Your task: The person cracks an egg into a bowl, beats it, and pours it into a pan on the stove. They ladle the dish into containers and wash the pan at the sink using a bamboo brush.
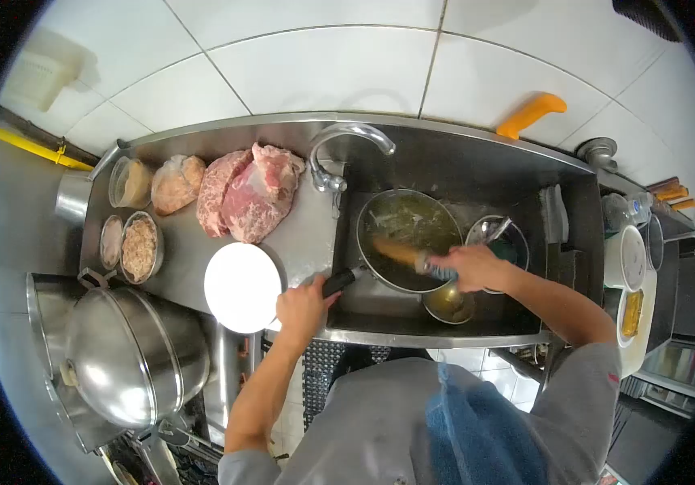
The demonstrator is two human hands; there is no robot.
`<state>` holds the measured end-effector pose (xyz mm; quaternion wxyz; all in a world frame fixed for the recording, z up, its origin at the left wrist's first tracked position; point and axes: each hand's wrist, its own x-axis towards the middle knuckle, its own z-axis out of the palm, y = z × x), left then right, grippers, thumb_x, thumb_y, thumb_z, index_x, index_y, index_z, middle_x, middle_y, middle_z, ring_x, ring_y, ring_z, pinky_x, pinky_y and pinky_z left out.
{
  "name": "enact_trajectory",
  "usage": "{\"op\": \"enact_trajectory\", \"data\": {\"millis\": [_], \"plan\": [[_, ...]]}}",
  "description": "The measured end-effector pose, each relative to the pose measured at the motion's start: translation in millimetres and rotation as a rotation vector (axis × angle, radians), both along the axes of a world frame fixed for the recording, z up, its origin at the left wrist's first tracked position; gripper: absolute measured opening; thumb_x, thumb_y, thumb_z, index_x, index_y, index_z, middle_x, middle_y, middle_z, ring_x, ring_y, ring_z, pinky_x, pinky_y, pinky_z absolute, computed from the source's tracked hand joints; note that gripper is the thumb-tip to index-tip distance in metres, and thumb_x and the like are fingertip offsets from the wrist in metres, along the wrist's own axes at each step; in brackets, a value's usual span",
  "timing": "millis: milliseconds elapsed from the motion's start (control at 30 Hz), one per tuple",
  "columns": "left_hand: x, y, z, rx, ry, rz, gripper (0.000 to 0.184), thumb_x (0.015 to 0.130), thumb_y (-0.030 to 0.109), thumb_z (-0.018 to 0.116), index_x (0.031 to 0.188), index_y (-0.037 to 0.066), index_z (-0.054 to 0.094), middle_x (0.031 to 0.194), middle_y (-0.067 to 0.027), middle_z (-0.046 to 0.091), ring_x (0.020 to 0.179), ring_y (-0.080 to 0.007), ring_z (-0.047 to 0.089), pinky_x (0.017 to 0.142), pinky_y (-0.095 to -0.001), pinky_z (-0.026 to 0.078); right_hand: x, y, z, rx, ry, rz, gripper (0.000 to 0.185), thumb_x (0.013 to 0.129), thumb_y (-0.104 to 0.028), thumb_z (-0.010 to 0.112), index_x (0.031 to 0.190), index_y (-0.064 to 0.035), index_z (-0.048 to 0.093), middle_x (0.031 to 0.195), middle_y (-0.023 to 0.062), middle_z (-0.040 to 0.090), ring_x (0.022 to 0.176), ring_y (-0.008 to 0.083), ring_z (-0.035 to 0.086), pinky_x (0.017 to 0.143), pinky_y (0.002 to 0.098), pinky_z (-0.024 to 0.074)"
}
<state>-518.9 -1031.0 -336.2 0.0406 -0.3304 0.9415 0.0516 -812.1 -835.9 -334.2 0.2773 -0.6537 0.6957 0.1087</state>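
My left hand (300,309) is closed around the black handle of a round pan (361,250). The pan sits in the steel sink (509,315) and holds murky greenish liquid with pale bits. In my right hand (477,268) I grip a scrub brush (400,253), its tan bristles down inside the pan. Near my right wrist is a metal bowl (523,252) with a shiny utensil in it. A smaller metal bowl (450,308) with yellowish liquid lies below the brush. A white plate (242,287) rests just left of my left hand.
Large pieces of raw meat (258,194) lie on the steel counter, with small bowls (139,250) of food at the left. The curved faucet (355,133) reaches over the sink. A big domed pot (113,356) stands lower left. White tubs (625,259) are at the right.
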Motion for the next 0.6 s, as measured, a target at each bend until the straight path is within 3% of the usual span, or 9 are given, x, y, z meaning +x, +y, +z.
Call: {"op": "enact_trajectory", "data": {"millis": [33,133,233,267,367,400,500,567,600], "plan": [[4,2,-1,0.007,-0.002,0.000,0.045,0.078,0.057,0.065,0.092,0.014,0.063,0.063,-0.0094,0.066,0.055,-0.0295,0.065,0.047,-0.0407,0.050,3,7,-4,-0.072,-0.099,0.027,0.076,0.067,-0.012,0.071,0.139,-0.0238,0.047,0.096,0.0140,0.066,0.089,0.0313,0.067,0.068,0.0435,0.0545],[11,8,-3,0.025,-0.037,-0.005,0.045,0.078,0.057,0.065,0.093,0.014,0.063,0.065,-0.0090,0.066,0.055,-0.0292,0.065,0.048,-0.0404,0.050,-31,-5,-7,0.090,0.068,-0.077,0.078,0.069,-0.015,0.070,0.142,-0.0232,0.044,0.101,0.0172,0.066,0.093,0.0347,0.066,0.077,0.0434,0.0535],[6,6,-3,0.022,-0.030,0.010,0.044,0.078,0.056,0.066,0.093,0.015,0.063,0.065,-0.0085,0.067,0.056,-0.0290,0.065,0.048,-0.0401,0.050,3,-13,-1,0.073,-0.180,-0.091,0.080,0.069,-0.014,0.070,0.144,-0.0216,0.041,0.096,0.0167,0.068,0.088,0.0348,0.067,0.077,0.0419,0.0536],[6,5,-4,0.024,-0.026,0.009,0.044,0.078,0.055,0.066,0.093,0.015,0.063,0.065,-0.0082,0.067,0.056,-0.0289,0.065,0.048,-0.0401,0.050,6,-7,-31,-0.086,-0.246,-0.132,0.082,0.069,-0.016,0.070,0.145,-0.0195,0.040,0.092,0.0156,0.069,0.079,0.0313,0.068,0.075,0.0391,0.0540],[6,8,-2,-0.004,-0.021,0.005,0.043,0.079,0.055,0.065,0.093,0.014,0.063,0.066,-0.0078,0.067,0.056,-0.0289,0.065,0.048,-0.0400,0.050,10,-26,-26,0.094,-0.323,-0.641,0.083,0.070,-0.018,0.071,0.145,-0.0189,0.039,0.091,0.0165,0.069,0.076,0.0277,0.068,0.077,0.0379,0.0540],[3,6,-5,0.007,-0.016,0.011,0.043,0.079,0.055,0.065,0.093,0.014,0.063,0.067,-0.0079,0.067,0.056,-0.0289,0.065,0.048,-0.0401,0.050,16,-28,-7,0.198,-0.508,-0.761,0.081,0.071,-0.020,0.071,0.145,-0.0184,0.039,0.093,0.0174,0.069,0.074,0.0248,0.068,0.077,0.0374,0.0538],[7,5,-9,0.013,-0.011,0.021,0.043,0.079,0.055,0.066,0.092,0.014,0.064,0.067,-0.0079,0.067,0.056,-0.0288,0.066,0.049,-0.0402,0.051,27,-17,-22,-0.024,-0.560,-0.423,0.080,0.070,-0.019,0.070,0.144,-0.0173,0.040,0.097,0.0194,0.069,0.084,0.0284,0.068,0.079,0.0405,0.0527],[7,8,-6,-0.006,0.020,0.000,0.043,0.078,0.056,0.066,0.091,0.014,0.064,0.067,-0.0079,0.067,0.056,-0.0286,0.066,0.048,-0.0399,0.050,15,-33,0,0.105,-0.380,-0.532,0.077,0.071,-0.017,0.068,0.143,-0.0155,0.042,0.104,0.0192,0.067,0.096,0.0313,0.066,0.083,0.0419,0.0521],[5,9,-5,-0.009,0.016,-0.002,0.043,0.078,0.056,0.067,0.091,0.014,0.064,0.067,-0.0081,0.067,0.056,-0.0286,0.066,0.048,-0.0397,0.050,11,-32,-17,0.012,-0.105,-0.436,0.068,0.072,-0.016,0.067,0.137,-0.0128,0.049,0.106,0.0174,0.067,0.101,0.0315,0.064,0.082,0.0420,0.0527]]}}
